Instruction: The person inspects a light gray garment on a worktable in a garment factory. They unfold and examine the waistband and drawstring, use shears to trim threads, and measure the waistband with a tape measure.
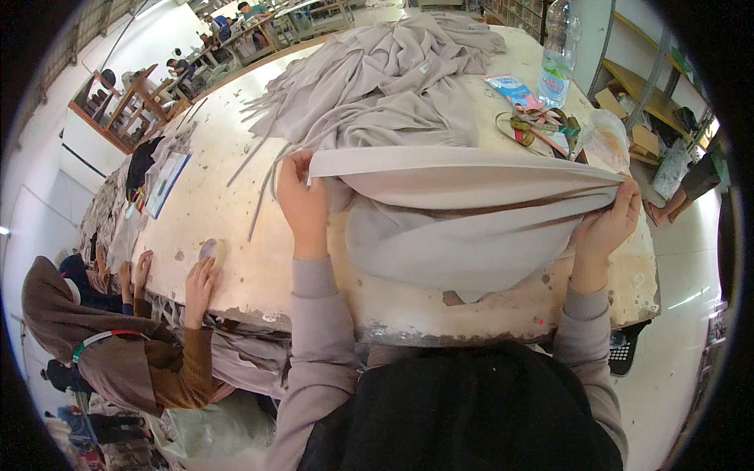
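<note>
A light grey fabric garment [463, 263] is stretched sideways between my two hands over the near part of the table. Its straight upper band runs almost level from one hand to the other, and the cloth sags in folds below. My left hand [305, 206] pinches the band's left end. At the opposite end, the fingers of my right hand [611, 224] are closed on the gathered edge. Just beyond the garment lies a large heap of similar grey pieces [385, 86], with narrow strips trailing off its left side.
Beyond my right hand are a plastic bottle [556, 74], a blue-and-pink packet [512, 92], a coiled measuring tape [530, 129] and a clear plastic bag [606, 137]. At left, a co-worker's hand [200, 289] is beside a tape roll [213, 251]. A blue-edged board [167, 187] lies farther off.
</note>
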Available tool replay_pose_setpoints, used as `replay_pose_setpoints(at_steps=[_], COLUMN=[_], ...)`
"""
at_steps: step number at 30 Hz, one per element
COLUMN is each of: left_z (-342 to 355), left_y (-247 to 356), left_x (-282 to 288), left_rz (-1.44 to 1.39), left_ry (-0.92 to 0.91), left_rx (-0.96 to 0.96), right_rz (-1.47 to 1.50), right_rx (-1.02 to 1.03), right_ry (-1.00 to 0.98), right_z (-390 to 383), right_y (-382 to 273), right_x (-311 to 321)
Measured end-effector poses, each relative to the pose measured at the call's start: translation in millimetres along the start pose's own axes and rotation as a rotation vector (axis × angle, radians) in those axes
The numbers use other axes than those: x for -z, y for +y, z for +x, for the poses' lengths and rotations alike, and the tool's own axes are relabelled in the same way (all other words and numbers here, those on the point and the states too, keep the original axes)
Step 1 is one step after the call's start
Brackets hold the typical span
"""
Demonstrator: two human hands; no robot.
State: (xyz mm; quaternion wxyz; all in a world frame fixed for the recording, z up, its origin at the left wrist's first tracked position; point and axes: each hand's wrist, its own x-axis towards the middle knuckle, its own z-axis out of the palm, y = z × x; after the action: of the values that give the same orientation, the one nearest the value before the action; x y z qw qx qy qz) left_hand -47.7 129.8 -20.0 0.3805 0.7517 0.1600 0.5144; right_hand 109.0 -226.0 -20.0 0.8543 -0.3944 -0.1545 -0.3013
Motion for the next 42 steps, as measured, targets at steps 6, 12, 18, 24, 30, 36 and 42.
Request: replay_pose_setpoints(at_steps=[6, 12, 18, 24, 30, 36, 42], left_z=[-10, -17, -21, -58, -72, -42, -47], left_y=[9, -23, -25, 35, 47, -2, 6], left_x=[41, 17, 11, -36, -39, 6, -8], left_rz=[-0.551, 0.263, 0.220, -0.214, -0.073, 0.753, 0.678], left_ry=[-0.829, -0.985, -0.949, -0.811, -1.028, -0.705, -0.483], left_rx=[0.375, 0.586, 0.514, 0.311, 0.164, 0.270, 0.024], right_rz=[-0.254, -1.540, -1.250, -0.653, -0.810, -1.052, -1.069], right_rx=[-0.166, -0.098, 0.234, -0.093, 0.155, -0.162, -0.117], right_ry=[0.055, -0.469, -0.485, -0.858, -1.199, -1.306, -1.305], right_z=[46, 47, 14, -53, -86, -65, -72], right_y=[22, 42, 43, 20, 26, 47, 50], right_x=[27, 42, 15, -31, -35, -17, -13])
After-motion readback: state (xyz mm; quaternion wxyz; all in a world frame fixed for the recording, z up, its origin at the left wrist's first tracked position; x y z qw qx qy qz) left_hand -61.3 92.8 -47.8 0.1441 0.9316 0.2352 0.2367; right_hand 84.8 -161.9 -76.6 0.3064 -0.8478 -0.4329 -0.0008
